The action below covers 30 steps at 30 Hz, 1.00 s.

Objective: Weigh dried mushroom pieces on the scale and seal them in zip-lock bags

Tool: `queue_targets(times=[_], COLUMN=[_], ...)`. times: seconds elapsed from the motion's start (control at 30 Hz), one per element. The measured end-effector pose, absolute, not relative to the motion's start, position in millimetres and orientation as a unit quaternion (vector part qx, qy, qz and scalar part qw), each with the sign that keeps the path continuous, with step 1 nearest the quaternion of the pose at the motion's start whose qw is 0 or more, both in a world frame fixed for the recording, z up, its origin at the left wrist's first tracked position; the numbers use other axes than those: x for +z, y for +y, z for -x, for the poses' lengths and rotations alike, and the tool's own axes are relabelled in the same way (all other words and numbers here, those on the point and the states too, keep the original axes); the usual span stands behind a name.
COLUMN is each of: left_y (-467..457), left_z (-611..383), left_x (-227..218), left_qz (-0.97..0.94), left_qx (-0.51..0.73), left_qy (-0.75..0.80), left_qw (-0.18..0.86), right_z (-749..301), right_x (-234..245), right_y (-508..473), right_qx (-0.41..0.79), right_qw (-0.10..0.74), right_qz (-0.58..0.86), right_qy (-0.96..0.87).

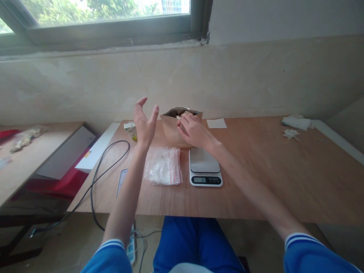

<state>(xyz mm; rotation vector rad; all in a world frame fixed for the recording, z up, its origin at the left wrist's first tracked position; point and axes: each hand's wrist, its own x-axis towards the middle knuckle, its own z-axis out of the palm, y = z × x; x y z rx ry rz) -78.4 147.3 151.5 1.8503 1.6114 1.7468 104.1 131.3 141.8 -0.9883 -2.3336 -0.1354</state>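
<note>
Back from our left grip point(145, 127) and right grip point(193, 131), we wear blue sleeves point(308, 256) with white-striped cuffs point(301, 239) (two stripes, it seems), and blue trousers point(196, 242) below.

- Bare workroom here, unfinished plaster wall point(182, 79) under a window point(108, 22)
- Plywood table point(264, 178) running along that wall
- Digital scale point(205, 167) and kraft paper bag point(170, 131) on top, packing-bench style
</note>
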Motion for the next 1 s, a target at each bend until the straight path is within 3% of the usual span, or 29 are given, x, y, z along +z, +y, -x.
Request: queue_targets(times=[0.17, 0.4, 0.5, 0.77, 1.0], left_y=[146.1, 116.7, 108.9, 99.5, 93.3], left_z=[71.1, 62.2, 59.1, 54.3, 45.1], left_x=[149.5, 142.3, 143.6, 129.8, 122.7], left_qz=[-0.666, -0.656, -0.659, -0.626, -0.607], left_qx=[0.448, 0.370, 0.367, 0.430, 0.464], left_qy=[0.588, 0.653, 0.651, 0.649, 0.644], left_qw=[0.100, 0.083, 0.081, 0.050, 0.045], right_z=[-101.4, -104.5, -103.5, -102.6, -101.5], right_x=[144.8, 152.9, 153.7, 159.8, 166.5], right_y=[123.8, 109.7, 100.7, 88.7, 79.6], right_qx=[-0.024, -0.056, -0.092, -0.144, -0.097], right_qw=[0.332, 0.213, 0.182, 0.200, 0.116], right_qz=[0.363, 0.398, 0.425, 0.471, 0.485], right_qy=[-0.871, -0.891, -0.882, -0.847, -0.861])
